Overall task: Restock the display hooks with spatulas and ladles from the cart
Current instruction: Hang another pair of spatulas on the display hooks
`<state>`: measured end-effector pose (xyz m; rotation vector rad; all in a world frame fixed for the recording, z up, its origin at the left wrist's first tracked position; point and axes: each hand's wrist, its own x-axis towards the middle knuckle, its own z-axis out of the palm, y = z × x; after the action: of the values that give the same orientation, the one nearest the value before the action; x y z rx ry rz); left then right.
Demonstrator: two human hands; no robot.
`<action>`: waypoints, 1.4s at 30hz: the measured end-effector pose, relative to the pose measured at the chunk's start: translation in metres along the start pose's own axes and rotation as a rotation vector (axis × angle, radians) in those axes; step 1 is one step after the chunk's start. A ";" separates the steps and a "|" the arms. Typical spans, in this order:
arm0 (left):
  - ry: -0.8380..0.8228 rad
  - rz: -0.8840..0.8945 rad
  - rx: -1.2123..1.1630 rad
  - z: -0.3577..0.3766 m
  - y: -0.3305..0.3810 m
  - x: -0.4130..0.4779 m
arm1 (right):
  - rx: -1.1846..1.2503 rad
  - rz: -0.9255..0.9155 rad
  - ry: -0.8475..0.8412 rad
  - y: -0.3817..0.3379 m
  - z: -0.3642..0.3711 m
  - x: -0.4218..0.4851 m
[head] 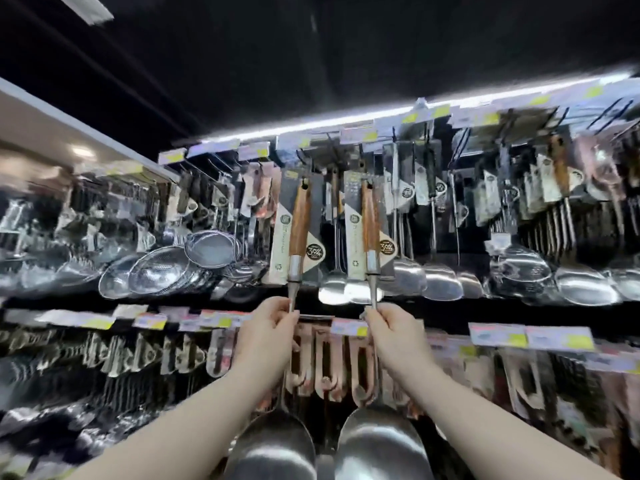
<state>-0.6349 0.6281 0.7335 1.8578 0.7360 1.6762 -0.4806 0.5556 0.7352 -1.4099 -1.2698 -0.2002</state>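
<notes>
I hold two steel ladles with wooden handles and card sleeves up against the top row of display hooks (pixel 332 147). My left hand (pixel 268 325) grips the thin metal shaft of the left ladle (pixel 299 223); its bowl hangs low below my wrist. My right hand (pixel 389 329) grips the shaft of the right ladle (pixel 370 223), whose bowl also hangs low. Both handle tops, each with a hole, reach up near the hooks; whether they are on a hook is hidden by blur.
Steel spatulas and ladles (pixel 440 278) hang to the right on the top row, mesh strainers (pixel 204 251) to the left. A price-tag rail (pixel 498 336) runs below, over copper-coloured utensils (pixel 329 368). A lit strip (pixel 346 121) tops the shelf. The cart is out of view.
</notes>
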 end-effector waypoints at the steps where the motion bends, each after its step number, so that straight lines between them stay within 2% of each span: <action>1: 0.008 0.007 0.021 -0.006 -0.005 0.009 | -0.005 0.002 0.000 -0.003 0.010 0.009; 6: 0.047 0.030 0.060 -0.018 -0.031 0.054 | 0.013 0.010 0.018 -0.010 0.043 0.060; 12: 0.016 0.078 0.103 -0.009 -0.055 0.107 | -0.114 -0.082 0.103 -0.004 0.067 0.141; 23: 0.024 0.155 -0.104 0.055 -0.078 0.220 | -0.171 -0.196 0.202 0.013 0.085 0.281; 30: -0.006 0.200 -0.165 0.082 -0.087 0.260 | -0.204 -0.272 0.261 0.016 0.100 0.319; 42: -0.123 0.283 -0.322 0.076 -0.090 0.294 | -0.130 -0.159 0.292 0.006 0.118 0.335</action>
<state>-0.5391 0.8968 0.8721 1.8723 0.1441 1.7101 -0.4055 0.8368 0.9385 -1.3326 -1.1407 -0.5853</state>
